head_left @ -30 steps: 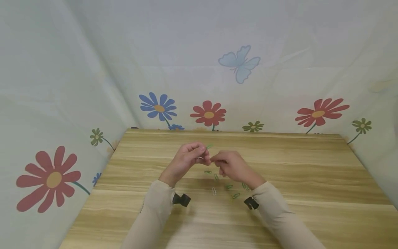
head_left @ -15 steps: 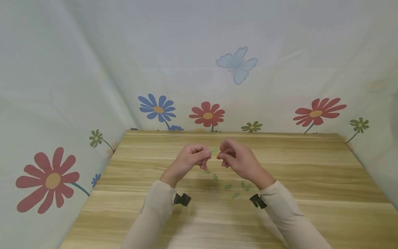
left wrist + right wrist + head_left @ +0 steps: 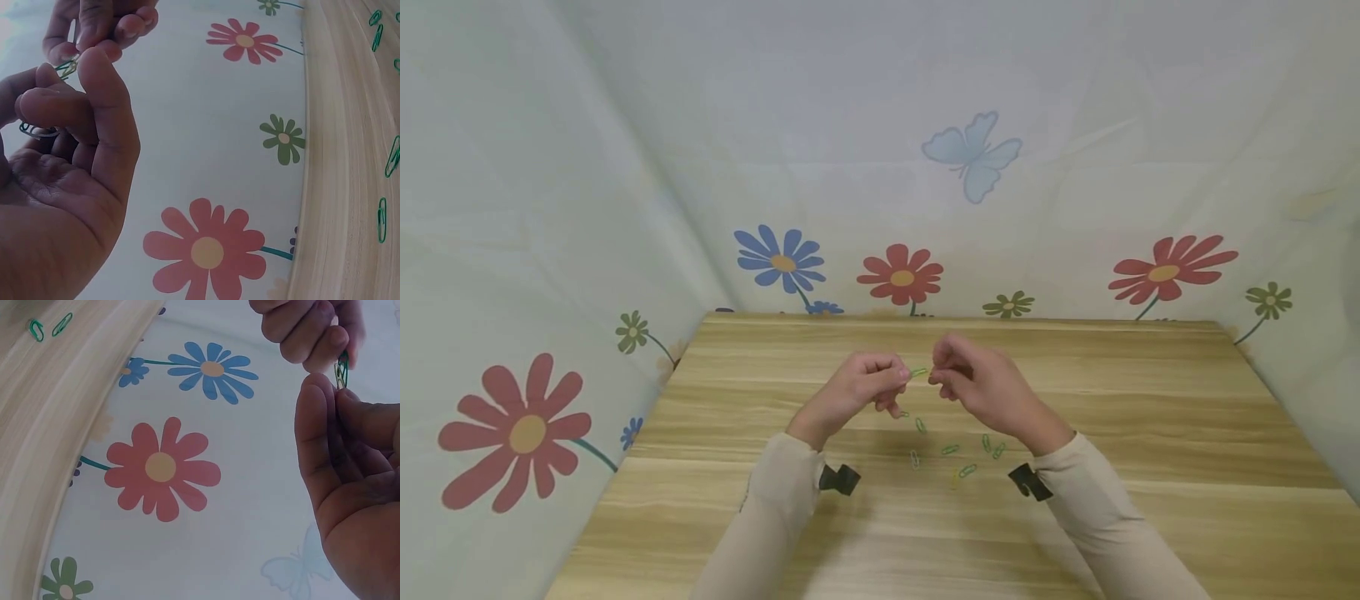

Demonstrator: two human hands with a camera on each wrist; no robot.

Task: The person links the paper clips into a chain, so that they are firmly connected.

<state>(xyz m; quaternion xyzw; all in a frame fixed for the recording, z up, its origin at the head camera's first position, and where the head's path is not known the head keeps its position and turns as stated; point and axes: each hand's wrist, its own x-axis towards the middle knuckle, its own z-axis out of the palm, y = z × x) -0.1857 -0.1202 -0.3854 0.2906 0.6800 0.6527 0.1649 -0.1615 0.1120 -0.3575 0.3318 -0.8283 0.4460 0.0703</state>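
Above the wooden table, my left hand [image 3: 859, 390] pinches a green paper clip [image 3: 919, 372] between thumb and index finger. Facing it, my right hand [image 3: 983, 390] pinches a yellow paper clip [image 3: 339, 376] by one end. In the right wrist view the two clips overlap between the fingertips; whether they are hooked together I cannot tell. Another clip, green and whitish [image 3: 39, 131], shows among the curled left fingers in the left wrist view. The ends under the fingertips are hidden.
Below the hands, several green paper clips [image 3: 951, 450] lie scattered on the table [image 3: 1150, 400]. A white paper clip [image 3: 915, 459] and a yellow one [image 3: 954, 480] lie among them. A flower-printed cloth [image 3: 1060, 208] hangs behind the table's far edge.
My right hand has risen and turned, and the yellow paper clip now shows in its pinch. The green clip in my left hand has tilted toward the right hand.
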